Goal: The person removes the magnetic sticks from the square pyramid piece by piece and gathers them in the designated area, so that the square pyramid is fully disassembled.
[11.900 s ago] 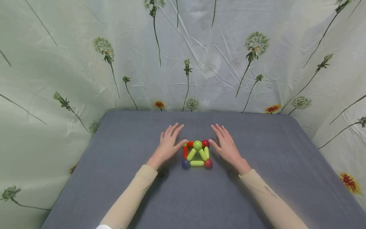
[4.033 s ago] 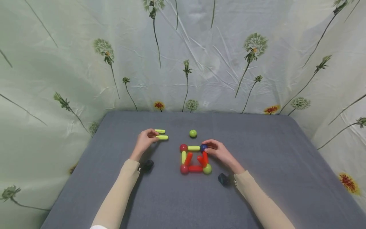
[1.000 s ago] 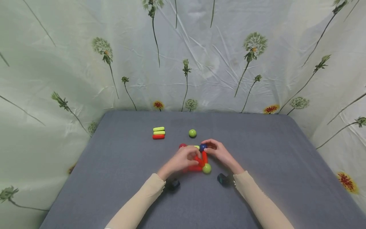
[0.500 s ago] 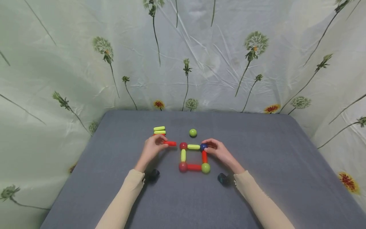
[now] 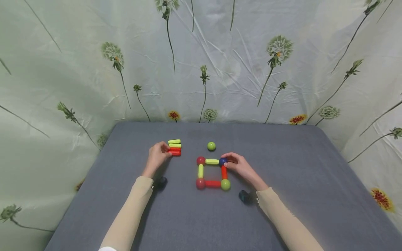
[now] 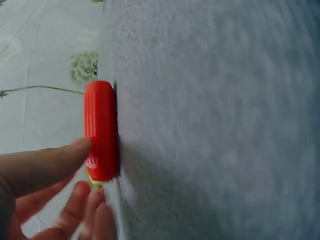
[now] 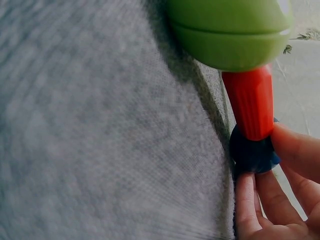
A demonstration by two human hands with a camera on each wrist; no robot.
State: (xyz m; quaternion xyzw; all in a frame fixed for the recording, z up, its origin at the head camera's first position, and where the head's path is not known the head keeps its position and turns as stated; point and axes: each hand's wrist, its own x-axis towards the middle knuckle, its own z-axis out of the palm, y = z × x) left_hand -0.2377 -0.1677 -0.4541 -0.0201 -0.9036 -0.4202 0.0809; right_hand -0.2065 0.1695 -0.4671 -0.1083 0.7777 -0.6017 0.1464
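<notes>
At the back left, my left hand [image 5: 154, 158] has its thumb and fingers on the nearest red rod [image 5: 176, 153] of a small row. In the left wrist view the thumb presses the ribbed side of that rod [image 6: 101, 127], with the fingers around its lower end. My right hand [image 5: 240, 166] holds a blue ball [image 5: 223, 161] at a corner of a flat square of balls and rods. From this ball a red rod [image 7: 251, 102] leads to a green ball [image 7: 232, 35]. Two red balls, one of them the near-left ball [image 5: 200, 183], make the other corners.
Beside the left hand's rod lie another red rod [image 5: 175, 149] and two yellow-green rods [image 5: 174, 141]. A loose green ball [image 5: 211, 146] rests behind the square. Grey cloth [image 5: 201, 223] covers the table, and a flower-print curtain [image 5: 201, 52] hangs behind it.
The standing ball-and-rod frame is now a flat square. Two slanted red rods have left it for the row. My left hand has carried the latest one leftward; the right hand stays on the blue ball.
</notes>
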